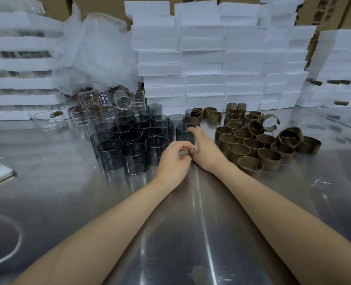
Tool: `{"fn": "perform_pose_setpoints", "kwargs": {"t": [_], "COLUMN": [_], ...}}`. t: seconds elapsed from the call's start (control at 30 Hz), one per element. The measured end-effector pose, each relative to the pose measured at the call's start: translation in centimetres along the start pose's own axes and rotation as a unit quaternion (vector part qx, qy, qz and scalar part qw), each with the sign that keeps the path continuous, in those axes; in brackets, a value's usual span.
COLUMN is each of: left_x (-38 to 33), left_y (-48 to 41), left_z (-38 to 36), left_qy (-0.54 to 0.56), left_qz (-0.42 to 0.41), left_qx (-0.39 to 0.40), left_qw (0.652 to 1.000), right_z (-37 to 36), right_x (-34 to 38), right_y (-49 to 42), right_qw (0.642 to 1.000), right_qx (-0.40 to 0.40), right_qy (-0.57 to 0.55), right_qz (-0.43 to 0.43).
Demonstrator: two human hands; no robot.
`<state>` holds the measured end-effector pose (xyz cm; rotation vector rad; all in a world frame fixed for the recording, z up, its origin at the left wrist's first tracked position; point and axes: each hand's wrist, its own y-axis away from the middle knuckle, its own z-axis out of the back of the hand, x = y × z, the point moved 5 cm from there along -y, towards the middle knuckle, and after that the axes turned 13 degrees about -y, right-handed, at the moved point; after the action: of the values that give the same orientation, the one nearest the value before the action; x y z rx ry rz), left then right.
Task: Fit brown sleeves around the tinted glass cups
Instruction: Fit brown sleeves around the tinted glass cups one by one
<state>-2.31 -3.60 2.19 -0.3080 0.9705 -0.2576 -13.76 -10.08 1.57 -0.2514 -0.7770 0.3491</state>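
Held cup: one tinted cup (183, 133) stands upright on the steel table (170, 223), in the gap between the other tinted glass cups (133, 140) and the brown sleeves (252, 145).
Right hand: the right hand (206, 150) wraps the cup's near right side, with fingertips up by the rim and the thumb low.
Left hand: the left hand (173, 159) has its fingers curled and pinches at the cup's lower edge (the contact itself is blurred).
Handling, cup: thin, rigid and probably light glass with smooth, likely slippery walls. It would chip if knocked against its neighbours.
Where to hold: around the wall near the base, which leaves the upper part free for a sleeve.
Handling, sleeve: a stiff but springy open band that looks light. I judge it spreads at the gap and snaps around the glass.
Look, cups: smoky grey, see-through, straight-sided short cylinders with open tops, packed close together.
Look, sleeves: dull brown C-shaped rings, some standing and some tipped over, heaped to the right, with none fitted yet on the held cup.
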Motion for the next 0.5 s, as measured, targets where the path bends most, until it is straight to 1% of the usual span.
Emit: {"fn": "perform_pose_setpoints", "kwargs": {"t": [0.07,0.13,0.2,0.27,0.33,0.4,0.5], "left_x": [0.5,0.9,1.0,0.7,0.7,0.6,-0.3], "left_y": [-0.3,-0.4,-0.3,-0.2,-0.4,-0.3,0.1], "left_z": [-0.3,-0.5,-0.8,-0.8,-0.7,-0.6,-0.1], "left_qy": [-0.025,-0.043,-0.055,-0.044,0.007,0.081,0.161], "left_qz": [0.019,0.039,0.038,0.038,0.043,0.05,0.011], "left_qx": [0.01,0.035,0.058,0.059,0.047,0.035,0.026], "left_qw": [0.999,0.998,0.996,0.997,0.998,0.995,0.986], "right_z": [0.5,0.8,1.2,1.8,2.3,2.7,3.7], "right_x": [0.4,0.7,0.9,1.3,1.8,2.2,2.4], "right_y": [0.6,1.4,2.5,3.5,4.3,4.7,4.9], "right_qw": [0.999,0.996,0.992,0.985,0.977,0.969,0.955], "right_qx": [-0.039,-0.062,-0.079,-0.097,-0.104,-0.105,-0.121], "right_qy": [-0.017,-0.026,-0.034,-0.064,-0.106,-0.146,-0.222], "right_qz": [0.031,0.06,0.092,0.128,0.155,0.168,0.154]}}
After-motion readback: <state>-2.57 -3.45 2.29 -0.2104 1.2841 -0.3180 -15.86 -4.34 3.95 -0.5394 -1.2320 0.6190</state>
